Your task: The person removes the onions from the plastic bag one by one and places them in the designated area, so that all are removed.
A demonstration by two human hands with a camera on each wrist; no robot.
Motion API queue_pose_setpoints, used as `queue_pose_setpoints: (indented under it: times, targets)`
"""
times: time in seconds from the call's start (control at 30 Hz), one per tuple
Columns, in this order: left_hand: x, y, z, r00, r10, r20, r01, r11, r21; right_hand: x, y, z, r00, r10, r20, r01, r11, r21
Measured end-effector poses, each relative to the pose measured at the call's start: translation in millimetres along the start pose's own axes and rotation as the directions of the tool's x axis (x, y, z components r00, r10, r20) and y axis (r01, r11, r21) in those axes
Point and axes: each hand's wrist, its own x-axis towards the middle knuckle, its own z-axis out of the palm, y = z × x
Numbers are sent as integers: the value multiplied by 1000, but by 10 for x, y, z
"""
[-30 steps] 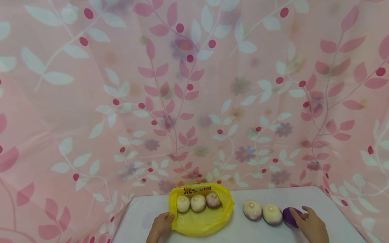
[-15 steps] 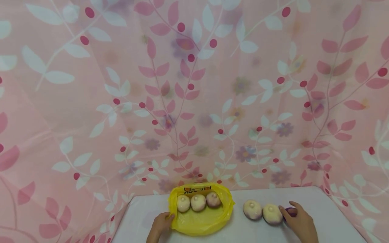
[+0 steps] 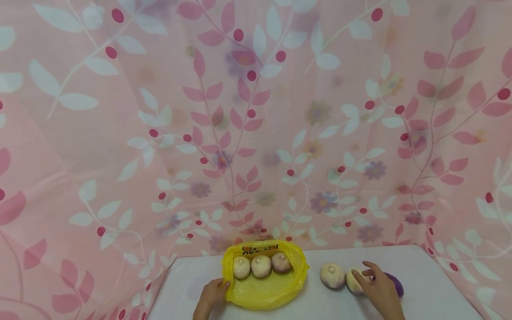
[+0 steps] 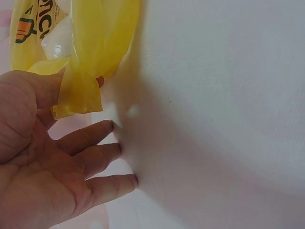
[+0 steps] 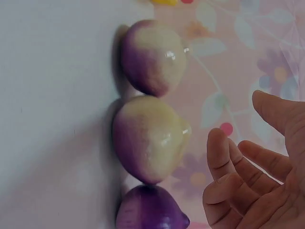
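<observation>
The left hand (image 3: 213, 295) pinches the left rim of a yellow plastic bag (image 3: 266, 303) between thumb and forefinger; its other fingers touch the white surface in the left wrist view. Inside the bag lie three round cream-and-purple vegetables, such as the middle one (image 3: 261, 267). The right hand (image 3: 380, 291) hovers with parted fingers over the middle one of three more in a row, a cream-purple one (image 5: 150, 138). Left of that sits another cream-purple one (image 3: 332, 275), and on its right a dark purple one (image 3: 394, 284), partly behind the hand. Nothing is in the right hand.
A white-covered table (image 3: 188, 275) carries everything. Behind and beside it hangs a pink curtain (image 3: 256, 178) with leaf and flower prints, close to the table's back edge.
The right hand has moved left, off the dark purple vegetable and over the middle one in the row. The left hand and bag have not moved.
</observation>
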Motion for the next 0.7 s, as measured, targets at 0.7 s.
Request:
queue_pose_setpoints:
  times: [0.7]
  targets:
    - [12, 2, 16, 1000, -21, -18, 21, 1000, 5, 26, -278, 415, 999, -46, 27, 43, 994, 102]
